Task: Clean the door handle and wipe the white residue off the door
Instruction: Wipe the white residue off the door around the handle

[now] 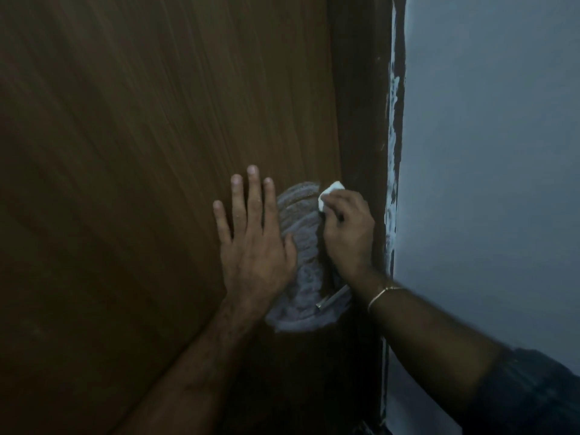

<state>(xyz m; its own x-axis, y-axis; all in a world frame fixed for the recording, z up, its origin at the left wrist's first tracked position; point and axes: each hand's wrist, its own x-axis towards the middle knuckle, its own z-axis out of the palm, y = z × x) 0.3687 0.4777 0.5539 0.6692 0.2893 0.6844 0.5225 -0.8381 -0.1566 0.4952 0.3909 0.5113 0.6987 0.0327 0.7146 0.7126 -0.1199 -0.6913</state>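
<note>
two hands are engaged: the left hand [251, 243] is spread flat to steady the door [141, 136], while the right hand [346, 233] pinches a white wad [329, 193] against the white residue [301, 246] beside the door's edge, above the handle [332, 299].

One head-worn wide-angle view only; nothing is shared with a second view. The brown door [150, 152] is faced from close range, looking forward and slightly down, and fills the left two-thirds. The grey wall [489, 152] is caught along the right edge. Both forearms are seen entering from the bottom, the left hand [251, 240] and right hand [345, 233] near centre. Verticals are bent by the lens.
</note>
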